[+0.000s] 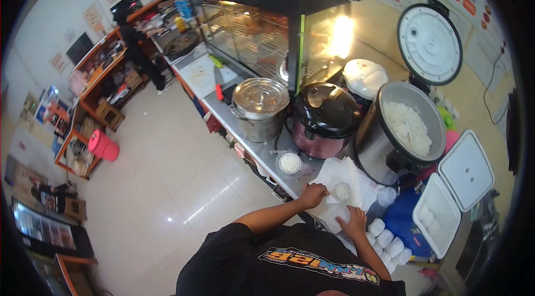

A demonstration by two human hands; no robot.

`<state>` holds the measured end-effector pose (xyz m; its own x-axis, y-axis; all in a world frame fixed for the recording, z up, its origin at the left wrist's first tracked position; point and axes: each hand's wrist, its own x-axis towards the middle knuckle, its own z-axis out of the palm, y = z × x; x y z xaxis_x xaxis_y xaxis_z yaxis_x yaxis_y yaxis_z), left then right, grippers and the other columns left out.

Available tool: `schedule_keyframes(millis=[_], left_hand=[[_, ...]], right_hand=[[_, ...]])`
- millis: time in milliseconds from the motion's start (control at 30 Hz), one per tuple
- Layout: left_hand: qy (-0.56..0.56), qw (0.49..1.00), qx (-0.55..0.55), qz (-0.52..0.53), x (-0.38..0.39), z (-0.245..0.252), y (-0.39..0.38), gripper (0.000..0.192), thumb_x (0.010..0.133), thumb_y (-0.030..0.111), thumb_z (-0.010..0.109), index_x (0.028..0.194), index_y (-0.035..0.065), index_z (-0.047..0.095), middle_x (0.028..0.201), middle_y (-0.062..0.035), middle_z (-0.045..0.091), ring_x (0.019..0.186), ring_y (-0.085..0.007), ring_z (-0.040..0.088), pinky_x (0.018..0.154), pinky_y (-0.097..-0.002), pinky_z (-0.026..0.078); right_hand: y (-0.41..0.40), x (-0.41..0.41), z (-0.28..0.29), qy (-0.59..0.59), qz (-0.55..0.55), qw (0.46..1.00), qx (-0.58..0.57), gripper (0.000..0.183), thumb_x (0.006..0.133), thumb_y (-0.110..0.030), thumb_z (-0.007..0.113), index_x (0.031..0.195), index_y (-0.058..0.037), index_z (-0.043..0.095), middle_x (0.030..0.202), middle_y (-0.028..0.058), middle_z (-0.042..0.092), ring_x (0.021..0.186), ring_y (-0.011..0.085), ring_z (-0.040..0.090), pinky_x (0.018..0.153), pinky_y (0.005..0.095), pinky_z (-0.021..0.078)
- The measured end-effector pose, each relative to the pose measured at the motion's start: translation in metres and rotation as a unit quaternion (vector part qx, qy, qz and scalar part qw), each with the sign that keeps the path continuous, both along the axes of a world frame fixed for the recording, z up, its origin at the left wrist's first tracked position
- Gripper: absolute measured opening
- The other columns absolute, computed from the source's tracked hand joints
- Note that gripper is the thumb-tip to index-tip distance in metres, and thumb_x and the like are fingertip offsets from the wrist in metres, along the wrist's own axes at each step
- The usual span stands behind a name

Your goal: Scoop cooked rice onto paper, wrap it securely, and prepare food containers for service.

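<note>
A rounded mound of cooked rice (342, 191) sits on white wrapping paper (353, 177) spread over the metal counter. My left hand (314, 195) grips the paper's left edge, its fingers curled beside the rice. On the near side, my right hand (353, 223) holds a raised flap of the same paper. A small cup of rice (289, 163) stands beyond my left hand. Near my right forearm, several white wrapped bundles (384, 238) are piled. A clear plastic cup (386, 196) rests right of the paper.
A large open cooker of rice (374, 145) holds a rice scoop (409, 135). Beside it stand a closed rice cooker (324, 128) and a lidded steel pot (260, 116). A knife (218, 82) lies by a glass display case (259, 32). An open cooler box (439, 220) contains several bundles. A person (136, 45) stands farther off.
</note>
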<state>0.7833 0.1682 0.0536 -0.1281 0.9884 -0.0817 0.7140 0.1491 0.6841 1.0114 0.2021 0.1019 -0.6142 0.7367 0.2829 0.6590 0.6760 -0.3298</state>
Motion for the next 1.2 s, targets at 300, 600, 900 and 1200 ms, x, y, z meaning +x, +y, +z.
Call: schedule_keyframes(millis=[300,600,900,1200], left_hand=[[0.215,0.952,0.177,-0.124,-0.011,0.006,-0.040,0.027,0.077,0.027,0.064,0.099,0.0112,0.059,0.103,-0.0051,0.057,0.105,-0.0222,0.052,0.095,-0.0490,0.032],[-0.131,0.983,0.024,-0.123,-0.026,0.027,-0.037,0.026,0.083,0.030,0.062,0.077,0.0054,0.064,0.078,-0.0081,0.062,0.086,-0.0261,0.059,0.081,-0.0426,0.038],[-0.061,0.995,-0.082,0.008,-0.016,-0.057,0.018,0.032,0.090,0.030,0.048,0.098,0.0018,0.061,0.099,-0.0195,0.061,0.096,-0.0359,0.057,0.086,-0.0451,0.044],[0.212,0.977,-0.029,0.008,-0.013,0.019,0.029,0.027,0.080,0.024,0.065,0.104,0.0103,0.064,0.105,-0.0103,0.052,0.105,-0.0297,0.048,0.089,-0.0406,0.042]], right_hand=[[0.036,0.033,-0.040,0.028,0.009,0.999,-0.044,0.009,0.071,-0.012,0.067,0.075,-0.0046,0.063,0.078,0.0116,0.061,0.080,0.0330,0.057,0.073,0.0438,0.0419],[0.038,0.066,-0.025,0.198,0.047,0.922,-0.331,0.014,0.077,-0.010,0.067,0.085,0.0010,0.065,0.076,0.0099,0.064,0.070,0.0199,0.060,0.068,0.0299,0.0470],[0.067,0.023,-0.072,-0.034,-0.133,0.937,-0.320,0.035,0.089,-0.028,0.049,0.083,0.0047,0.060,0.085,0.0289,0.059,0.083,0.0437,0.058,0.073,0.0487,0.0441],[0.089,-0.017,-0.027,-0.114,-0.072,0.975,-0.179,0.025,0.079,-0.006,0.057,0.103,-0.0062,0.060,0.102,0.0175,0.061,0.094,0.0359,0.059,0.082,0.0408,0.0474]])
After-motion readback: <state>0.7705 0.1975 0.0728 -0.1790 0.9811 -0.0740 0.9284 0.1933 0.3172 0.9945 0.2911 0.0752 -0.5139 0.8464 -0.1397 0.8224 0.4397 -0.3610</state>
